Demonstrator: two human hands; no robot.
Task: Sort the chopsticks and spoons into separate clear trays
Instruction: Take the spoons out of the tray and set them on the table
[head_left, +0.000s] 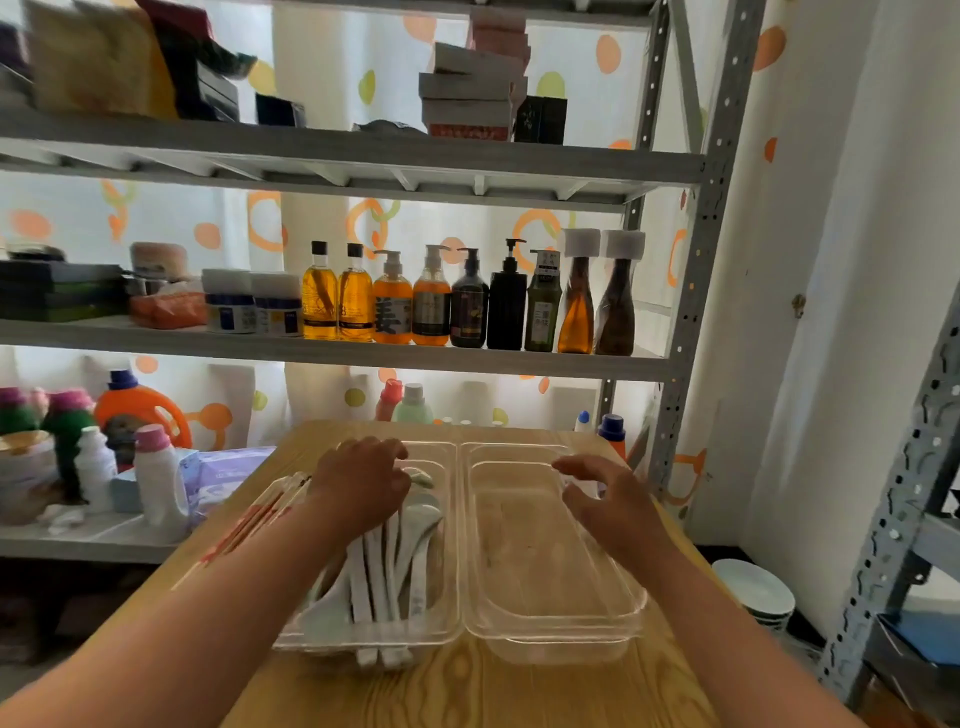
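White spoons (387, 566) in left clear tray (448, 630), chopsticks (260, 514) just beside

Grey metal shelving (363, 358) stocked with bottles (470, 306); dotted curtain (322, 78) backlit; white wall (831, 260).

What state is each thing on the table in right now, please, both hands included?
Left tray: holds a pile of spoons.
Spoons: heaped in the left tray, some handles past its near rim.
Chopsticks: bunched along the left tray's left edge; inside or outside unclear.
Right tray: no cutlery visible inside.
Left hand: fingers curled down onto the spoons; grip unclear.
Right hand: open, fingers spread, above the right tray.
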